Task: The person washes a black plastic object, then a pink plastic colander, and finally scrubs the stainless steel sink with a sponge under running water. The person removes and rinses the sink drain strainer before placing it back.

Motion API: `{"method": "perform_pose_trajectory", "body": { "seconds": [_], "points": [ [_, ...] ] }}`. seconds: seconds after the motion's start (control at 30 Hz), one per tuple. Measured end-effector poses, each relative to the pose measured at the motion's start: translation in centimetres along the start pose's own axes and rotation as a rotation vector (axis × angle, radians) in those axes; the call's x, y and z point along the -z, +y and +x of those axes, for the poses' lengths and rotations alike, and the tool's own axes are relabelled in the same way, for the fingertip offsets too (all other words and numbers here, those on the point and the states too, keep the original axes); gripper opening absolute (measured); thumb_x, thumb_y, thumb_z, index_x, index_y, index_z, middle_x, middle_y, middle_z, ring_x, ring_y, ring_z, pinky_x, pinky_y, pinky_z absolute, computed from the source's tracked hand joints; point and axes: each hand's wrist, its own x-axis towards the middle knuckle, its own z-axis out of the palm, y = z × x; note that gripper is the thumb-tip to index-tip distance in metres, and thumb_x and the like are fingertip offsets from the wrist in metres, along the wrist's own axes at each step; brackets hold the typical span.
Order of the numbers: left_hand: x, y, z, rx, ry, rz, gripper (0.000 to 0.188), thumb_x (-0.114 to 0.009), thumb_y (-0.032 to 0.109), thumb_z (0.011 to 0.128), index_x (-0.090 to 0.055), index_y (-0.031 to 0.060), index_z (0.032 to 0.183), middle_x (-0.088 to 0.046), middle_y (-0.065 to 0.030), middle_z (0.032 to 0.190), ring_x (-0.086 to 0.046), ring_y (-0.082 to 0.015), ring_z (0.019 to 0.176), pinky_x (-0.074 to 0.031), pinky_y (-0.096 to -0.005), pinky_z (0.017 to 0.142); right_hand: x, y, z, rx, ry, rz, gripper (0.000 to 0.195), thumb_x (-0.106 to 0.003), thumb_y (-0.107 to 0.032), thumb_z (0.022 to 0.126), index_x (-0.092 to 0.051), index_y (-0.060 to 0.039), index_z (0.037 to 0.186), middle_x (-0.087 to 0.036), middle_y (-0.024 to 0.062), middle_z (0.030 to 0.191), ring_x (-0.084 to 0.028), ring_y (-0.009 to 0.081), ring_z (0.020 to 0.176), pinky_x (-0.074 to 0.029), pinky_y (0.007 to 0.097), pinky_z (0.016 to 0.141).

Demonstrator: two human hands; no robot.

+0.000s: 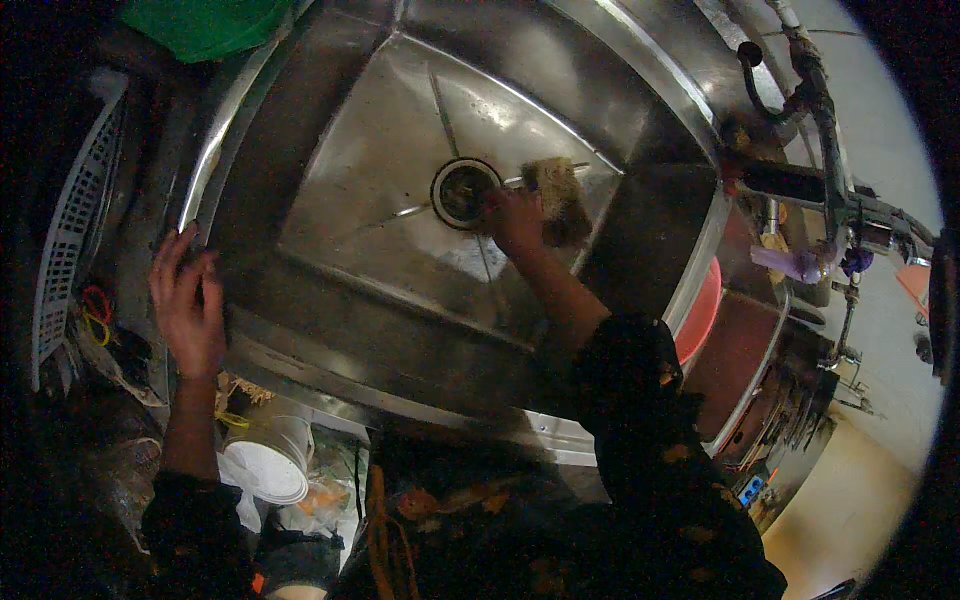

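A wide stainless steel sink basin (375,135) lies before me, with a round drain (459,193) in its floor. My right hand (516,219) reaches down to the right rim of the drain, its fingertips at the edge; whether they grip anything is hidden. Just right of that hand a brown, blurred block like a sponge or scouring pad (556,193) lies on the basin floor, very near or touching the fingers. My left hand (187,300) rests by the sink's left rim, fingers spread and holding nothing.
A grey plastic basket (71,225) stands at the far left, below a green object (206,26). A pink basin (701,311) sits right of the sink, near pipes (829,150) along the wall. A white bucket (268,461) is below the front edge.
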Motion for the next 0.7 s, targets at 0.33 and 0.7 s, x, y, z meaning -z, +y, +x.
{"method": "perform_pose_trajectory", "body": {
  "seconds": [0.33,0.7],
  "points": [
    [0.0,-0.1,-0.1,0.011,0.001,-0.019,0.013,-0.052,0.009,0.082,-0.063,0.0074,0.089,-0.051,-0.0049,0.121,-0.039,-0.0286,0.118,-0.031,-0.0399,0.098,-2.4,-2.5,1.5,-0.037,0.109,-0.081,0.024,-0.059,-0.027,0.072,-0.058,-0.0159,0.093,-0.059,0.0050,0.093,-0.051,0.0267,0.092,-0.035,0.0435,0.080],
    [0.1,-0.1,-0.2,0.016,-0.011,0.007,0.014,-0.050,0.010,0.082,-0.062,0.0075,0.089,-0.051,-0.0046,0.122,-0.039,-0.0286,0.119,-0.029,-0.0400,0.099,-4.6,-1.9,2.6,0.005,0.182,-0.126,0.021,-0.055,-0.026,0.075,-0.062,-0.0160,0.092,-0.059,0.0074,0.090,-0.051,0.0263,0.090,-0.035,0.0411,0.080]
  ]
}}
